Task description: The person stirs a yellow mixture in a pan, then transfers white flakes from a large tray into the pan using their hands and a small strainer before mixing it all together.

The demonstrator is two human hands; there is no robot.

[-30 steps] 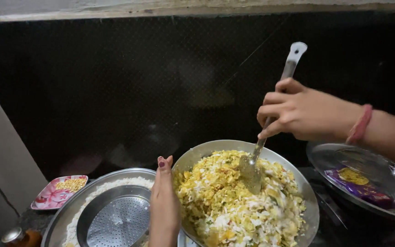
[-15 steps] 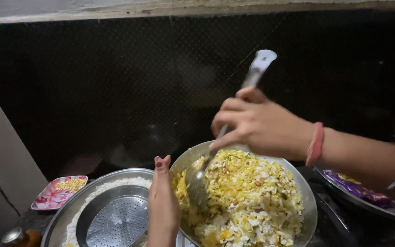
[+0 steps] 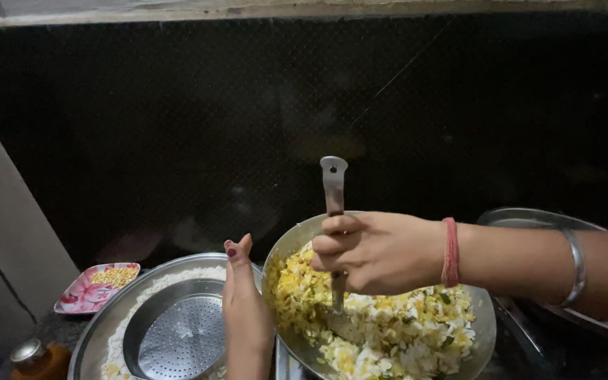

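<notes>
Spatula point(image 3: 333, 204) gripped by right hand point(image 3: 378, 252); left hand point(image 3: 244, 309) seemingly steadies pan point(image 3: 283, 246) rim.

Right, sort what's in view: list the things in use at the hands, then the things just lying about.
In use:
right hand
long steel spatula
round steel pan of yellow-and-white flaked food
left hand, at the pan's rim

Lying about:
perforated steel strainer
wide steel plate of white grains
small pink tray of yellow lentils
steel-lidded amber jar
</notes>
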